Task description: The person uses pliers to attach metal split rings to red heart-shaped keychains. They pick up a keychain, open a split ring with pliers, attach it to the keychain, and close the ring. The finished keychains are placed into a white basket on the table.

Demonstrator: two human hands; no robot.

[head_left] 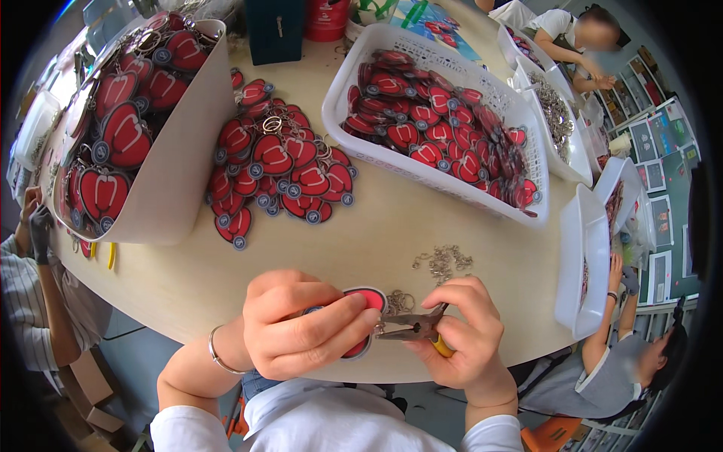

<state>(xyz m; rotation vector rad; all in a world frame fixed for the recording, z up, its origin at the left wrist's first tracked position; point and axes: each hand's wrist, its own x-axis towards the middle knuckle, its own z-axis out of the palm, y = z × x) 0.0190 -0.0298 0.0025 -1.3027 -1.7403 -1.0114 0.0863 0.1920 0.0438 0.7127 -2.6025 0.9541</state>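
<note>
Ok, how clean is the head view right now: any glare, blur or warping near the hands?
Head view: even daylight, no harsh glare; left hand, red charm and pliers in the right hand are sharp; fisheye bends the table edge and white basket; black corners at the rim; co-workers' faces are blurred.

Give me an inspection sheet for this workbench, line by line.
Surface: pale wooden table, largely covered.
Job's things: red heart-shaped tag in left hand; small pliers in right hand; metal rings loose nearby.
Clutter: pile of red tags; white basket and cardboard tray full of them.
Grippers: both hands closed on their items.
Cables: nothing seen.
Surroundings: other people seated around the table.
</note>
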